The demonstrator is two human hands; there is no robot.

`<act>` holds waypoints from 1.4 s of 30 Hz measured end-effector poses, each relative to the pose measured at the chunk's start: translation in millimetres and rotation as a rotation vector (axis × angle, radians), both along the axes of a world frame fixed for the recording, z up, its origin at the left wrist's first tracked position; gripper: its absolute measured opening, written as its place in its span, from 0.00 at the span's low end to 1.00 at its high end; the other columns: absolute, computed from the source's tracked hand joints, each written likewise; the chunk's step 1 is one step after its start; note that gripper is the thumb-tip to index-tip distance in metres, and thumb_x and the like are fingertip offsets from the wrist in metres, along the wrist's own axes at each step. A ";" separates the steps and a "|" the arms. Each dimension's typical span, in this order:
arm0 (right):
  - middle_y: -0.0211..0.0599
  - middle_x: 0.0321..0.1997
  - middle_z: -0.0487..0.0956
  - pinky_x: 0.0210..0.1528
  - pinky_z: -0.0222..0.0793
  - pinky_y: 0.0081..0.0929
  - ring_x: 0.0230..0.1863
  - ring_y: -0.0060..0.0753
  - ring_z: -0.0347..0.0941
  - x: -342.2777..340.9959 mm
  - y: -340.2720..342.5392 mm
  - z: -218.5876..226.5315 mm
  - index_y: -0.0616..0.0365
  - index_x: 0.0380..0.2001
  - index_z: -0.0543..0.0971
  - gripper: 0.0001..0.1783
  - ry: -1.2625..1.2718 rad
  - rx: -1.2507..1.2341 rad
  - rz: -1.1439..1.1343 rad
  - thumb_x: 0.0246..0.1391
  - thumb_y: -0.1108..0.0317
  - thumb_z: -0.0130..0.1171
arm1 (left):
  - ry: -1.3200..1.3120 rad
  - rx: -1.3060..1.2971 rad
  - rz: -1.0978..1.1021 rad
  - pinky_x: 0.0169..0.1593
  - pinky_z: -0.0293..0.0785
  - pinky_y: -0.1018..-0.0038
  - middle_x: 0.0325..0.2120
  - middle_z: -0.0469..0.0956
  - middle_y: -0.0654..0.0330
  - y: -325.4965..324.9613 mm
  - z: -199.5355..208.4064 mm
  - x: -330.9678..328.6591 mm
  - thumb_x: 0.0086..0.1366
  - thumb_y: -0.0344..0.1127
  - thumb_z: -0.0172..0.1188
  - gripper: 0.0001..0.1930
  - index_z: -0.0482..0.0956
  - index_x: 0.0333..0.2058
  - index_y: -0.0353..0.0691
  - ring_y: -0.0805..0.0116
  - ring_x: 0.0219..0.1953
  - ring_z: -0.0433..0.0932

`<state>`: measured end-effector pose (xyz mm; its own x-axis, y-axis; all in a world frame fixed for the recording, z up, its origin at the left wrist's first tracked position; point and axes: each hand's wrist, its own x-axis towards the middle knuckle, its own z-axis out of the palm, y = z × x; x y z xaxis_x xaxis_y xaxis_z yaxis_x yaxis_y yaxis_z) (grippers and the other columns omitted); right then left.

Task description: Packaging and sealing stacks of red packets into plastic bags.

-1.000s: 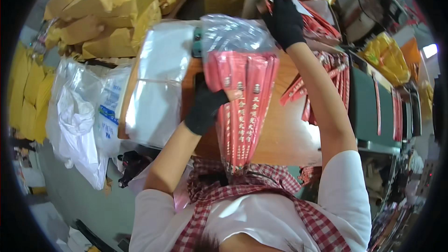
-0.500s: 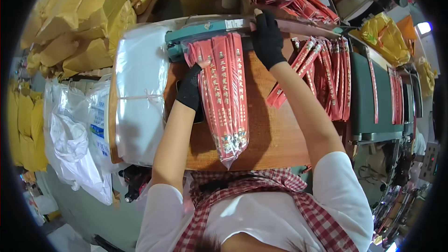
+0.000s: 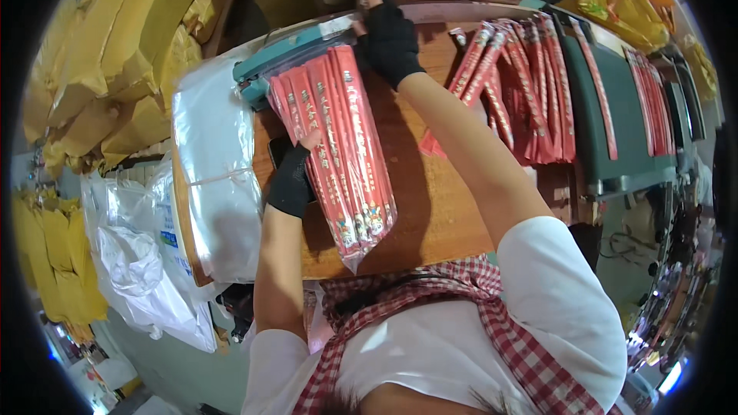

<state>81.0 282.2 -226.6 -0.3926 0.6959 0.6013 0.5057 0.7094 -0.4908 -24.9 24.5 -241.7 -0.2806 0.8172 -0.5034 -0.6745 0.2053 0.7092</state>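
- I see a clear bag of long red sleeves (image 3: 338, 146) at centre.
- Loose red sleeves (image 3: 523, 84) lie at two o'clock.
- Yellow parcels (image 3: 115, 46) are stacked at ten o'clock.

Both arms come up from approx 6 o'clock, bare forearms, white short sleeves, black fingerless gloves on both hands. Left hand (image 3: 292, 177) sits at approx 9 o'clock of centre, palm down, fingers pointing toward 1 o'clock, bare fingertips (image 3: 311, 141) just showing past the glove; wrist fairly straight, forearm near vertical. Right hand (image 3: 388, 42) is stretched far out toward 12 o'clock, arm nearly fully extended, elbow slightly bent. Rt fingers curled and pressing down, thumb side toward 11 o'clock. Hands well apart, rt much farther out than lt.
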 end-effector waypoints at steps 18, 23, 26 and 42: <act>0.41 0.54 0.72 0.60 0.58 0.32 0.55 0.36 0.66 491.0 -57.2 -217.2 0.63 0.57 0.67 0.23 0.487 -0.812 -0.279 0.64 0.60 0.46 | 1.176 -0.272 -0.592 0.65 0.54 0.66 0.61 0.56 0.33 265.4 -4.8 201.5 0.33 0.81 0.59 0.74 0.44 0.63 0.22 0.46 0.64 0.58; 0.42 0.61 0.67 0.64 0.55 0.32 0.60 0.38 0.61 426.0 -45.9 -194.9 0.64 0.60 0.64 0.24 1.073 -0.853 -0.105 0.67 0.61 0.39 | 1.018 -0.459 -0.548 0.68 0.42 0.55 0.67 0.36 0.37 309.7 33.4 280.8 0.29 0.79 0.65 0.78 0.29 0.66 0.32 0.45 0.69 0.39; 0.45 0.65 0.63 0.66 0.53 0.32 0.65 0.38 0.58 374.2 -47.2 -109.3 0.65 0.62 0.61 0.27 0.531 -0.675 -0.337 0.66 0.58 0.40 | 1.204 -0.490 -0.635 0.68 0.44 0.55 0.66 0.40 0.37 319.7 39.9 262.3 0.27 0.79 0.65 0.77 0.34 0.66 0.34 0.44 0.68 0.43; 0.52 0.53 0.74 0.61 0.58 0.35 0.58 0.46 0.68 283.0 -161.3 41.3 0.61 0.54 0.72 0.44 0.161 -1.214 0.326 0.40 0.40 0.66 | -0.178 0.218 -0.539 0.64 0.58 0.61 0.61 0.61 0.54 61.3 24.8 166.9 0.66 0.51 0.51 0.33 0.54 0.64 0.42 0.59 0.61 0.62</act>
